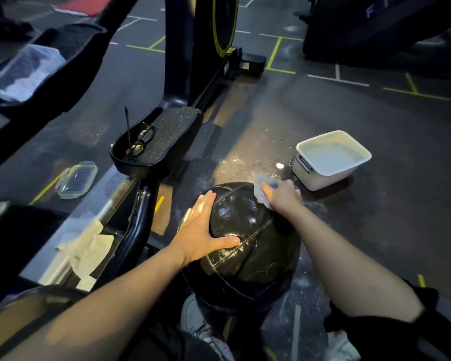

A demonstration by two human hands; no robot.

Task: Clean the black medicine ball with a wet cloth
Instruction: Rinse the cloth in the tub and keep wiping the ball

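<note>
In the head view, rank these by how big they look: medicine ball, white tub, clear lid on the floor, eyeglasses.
1. medicine ball, though it is nearest the camera
2. white tub
3. clear lid
4. eyeglasses

Faint pale letter "F" on dark machine (370, 11) at top right, remainder illegible

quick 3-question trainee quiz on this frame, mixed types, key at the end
1. True or false: the left hand lies flat on the ball.
2. The cloth is held by which hand? A) left B) right C) neither
3. Fill in: a pair of ____ lies on the pedal.

Key: 1 true. 2 B, the right hand presses it to the ball's far side, near the tub. 3 glasses.
</note>
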